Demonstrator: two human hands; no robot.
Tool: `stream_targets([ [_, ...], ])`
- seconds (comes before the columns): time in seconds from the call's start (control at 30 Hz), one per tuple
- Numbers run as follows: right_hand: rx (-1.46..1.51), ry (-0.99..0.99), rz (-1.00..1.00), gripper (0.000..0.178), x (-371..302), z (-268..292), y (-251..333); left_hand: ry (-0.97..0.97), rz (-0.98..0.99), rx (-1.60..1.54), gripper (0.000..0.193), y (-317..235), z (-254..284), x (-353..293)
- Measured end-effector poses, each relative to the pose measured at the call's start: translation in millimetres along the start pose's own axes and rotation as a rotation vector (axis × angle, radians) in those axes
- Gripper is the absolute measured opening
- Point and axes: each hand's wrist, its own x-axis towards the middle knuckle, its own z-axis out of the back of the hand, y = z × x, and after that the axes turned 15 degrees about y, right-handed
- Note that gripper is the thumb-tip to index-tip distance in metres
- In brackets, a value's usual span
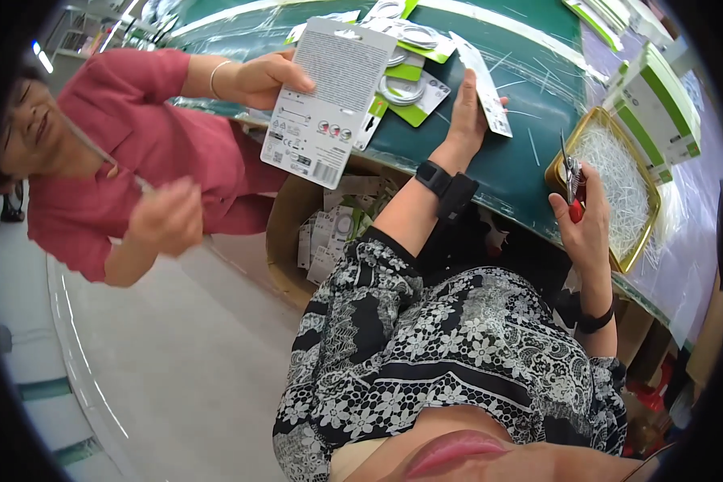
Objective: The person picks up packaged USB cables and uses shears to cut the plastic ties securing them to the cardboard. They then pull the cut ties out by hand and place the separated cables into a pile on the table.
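Left hand (467,112) holding one white card (485,87), right hand (584,225) gripping one red-handled cutter (573,186)

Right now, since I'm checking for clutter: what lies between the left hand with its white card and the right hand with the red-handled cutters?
In the head view, only bare dark green tabletop separates the left hand, holding the white card, from the right hand, gripping the red-handled cutters.

Green bench (530,173) with light scratches. Co-worker in red top (128,153) at left holds up a grey-backed blister card (327,100). More green-and-white blister packs (406,76) lie on the bench. Cardboard bin (285,233) below the edge holds loose cards. White-and-green boxes (659,108) stacked at right. Pale floor (177,361).
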Motion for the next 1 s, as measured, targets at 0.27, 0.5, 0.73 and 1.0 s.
stream_targets([
  [0.27,0.008,0.024,-0.006,0.050,-4,-4,7,-0.009,0.010,0.018,0.076,16,-2,4],
  [0.5,0.005,0.019,0.017,0.050,-4,3,13,0.043,0.010,0.005,0.080,9,-13,5],
  [0.73,0.001,0.074,0.041,0.050,-11,-9,6,0.069,0.003,-0.009,0.082,22,-8,-10],
  [1.0,0.007,0.136,0.101,0.049,-4,-22,-3,0.081,-0.015,-0.019,0.079,38,5,-7],
])
